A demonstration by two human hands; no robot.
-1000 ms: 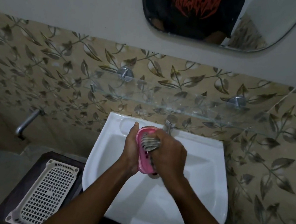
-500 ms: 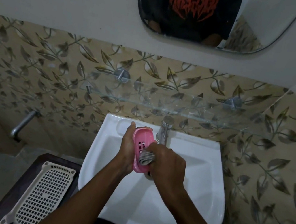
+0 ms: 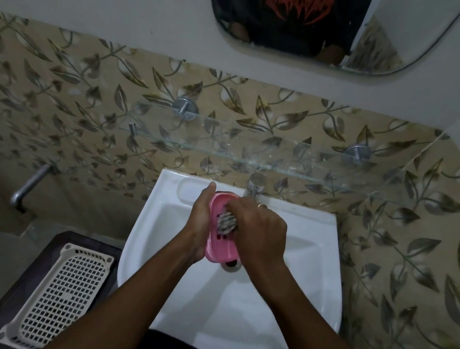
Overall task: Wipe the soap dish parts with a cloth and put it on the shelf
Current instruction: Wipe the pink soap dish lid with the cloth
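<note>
Left hand (image 3: 200, 223) grip is clamping the pink soap dish (image 3: 220, 243) edge-on over the sink (image 3: 306, 275). Right hand (image 3: 258, 235) is fisting the striped cloth (image 3: 227, 222) into its tray. Versus 0.5 s ago: cloth is sitting higher on the dish. Glass shelf (image 3: 255, 155) behind.

Both forearms are bare, with no sleeves reaching the wrists. The right hand (image 3: 260, 232) wears a thin ring (image 3: 262, 206) on one finger, at its 12 o'clock edge. The left hand (image 3: 200, 223) shows no jewellery. In the mirror (image 3: 420, 53), the torso wears a short-sleeved black T-shirt (image 3: 293, 19) with a jagged red print.
</note>
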